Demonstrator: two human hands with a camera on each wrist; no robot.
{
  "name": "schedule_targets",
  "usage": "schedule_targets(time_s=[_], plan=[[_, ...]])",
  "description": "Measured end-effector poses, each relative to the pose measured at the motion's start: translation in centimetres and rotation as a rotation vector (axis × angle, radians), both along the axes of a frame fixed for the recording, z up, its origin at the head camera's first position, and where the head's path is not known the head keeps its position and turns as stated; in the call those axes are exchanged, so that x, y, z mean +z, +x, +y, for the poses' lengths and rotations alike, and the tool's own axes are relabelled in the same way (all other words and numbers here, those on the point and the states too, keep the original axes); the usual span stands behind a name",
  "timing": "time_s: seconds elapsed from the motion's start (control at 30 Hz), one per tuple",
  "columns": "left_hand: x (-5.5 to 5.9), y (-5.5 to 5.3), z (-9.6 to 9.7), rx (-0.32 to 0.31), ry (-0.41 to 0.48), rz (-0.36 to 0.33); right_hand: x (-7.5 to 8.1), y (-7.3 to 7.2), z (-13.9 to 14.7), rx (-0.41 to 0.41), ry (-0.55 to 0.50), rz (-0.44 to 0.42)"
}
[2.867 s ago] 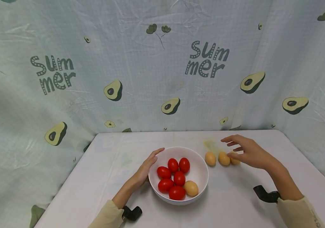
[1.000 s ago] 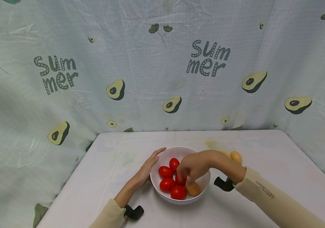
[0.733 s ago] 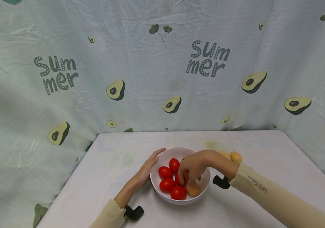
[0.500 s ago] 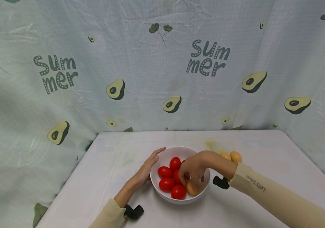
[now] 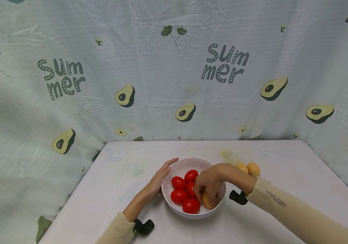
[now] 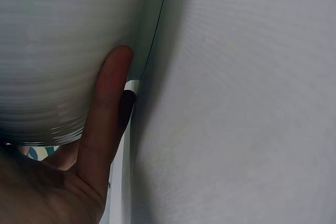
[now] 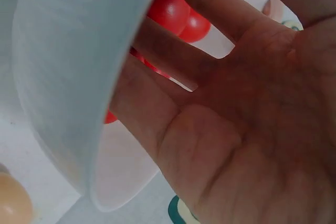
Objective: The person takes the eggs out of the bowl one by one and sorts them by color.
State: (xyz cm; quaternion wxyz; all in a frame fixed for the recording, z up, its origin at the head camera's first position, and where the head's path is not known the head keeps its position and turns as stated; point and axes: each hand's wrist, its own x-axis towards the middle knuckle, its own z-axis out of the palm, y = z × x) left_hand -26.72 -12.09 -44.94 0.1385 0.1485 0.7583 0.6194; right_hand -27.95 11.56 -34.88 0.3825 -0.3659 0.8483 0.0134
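Note:
A white bowl [image 5: 176, 210] stands on the table holding several smooth red egg-shaped pieces [image 5: 191, 205] and a yellow egg-shaped piece [image 5: 209, 202]. My left hand [image 5: 155, 183] rests against the bowl's left side, fingers stretched along the wall; the left wrist view shows a straight finger [image 6: 101, 124] on its outside. My right hand [image 5: 212, 179] reaches over the right rim, with curled fingers and thumb about the yellow piece, partly covering it. From the right wrist, the palm [image 7: 252, 124] shows, but the fingertips are hidden behind the bowl wall.
Two more yellow egg-shaped pieces lie right of the bowl, one [image 5: 253, 168] in plain sight and one [image 5: 242, 167] partly behind the right forearm. A yellowish stain marks the white table [image 5: 137, 152]. Behind hangs a printed curtain [image 5: 161, 67] with avocados.
My right hand has come from above the yellow pieces on the table into the bowl. There the yellow piece has shifted slightly right, and the red ones have shifted slightly. The left hand stays put.

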Motion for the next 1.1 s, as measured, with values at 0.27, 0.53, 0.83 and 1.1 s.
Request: schedule_targets(time_s=[0.27, 0.53, 0.83, 1.1], plan=[[-0.1, 0.1, 0.0, -0.003, 0.001, 0.002, 0.3, -0.1, 1.2, -0.013, -0.113, -0.024], [-0.1, 0.0, 0.0, 0.005, 0.002, 0.002, 1.7, 0.3, 2.7, -0.118, -0.257, 0.039], [-0.1, 0.0, -0.1, 0.009, 0.014, -0.003, 2.3, -0.4, 5.6, -0.083, -0.502, 0.091], [0.0, 0.0, -0.1, 0.009, 0.009, 0.006, 1.9, -1.0, 8.1, -0.143, -0.651, 0.127]])
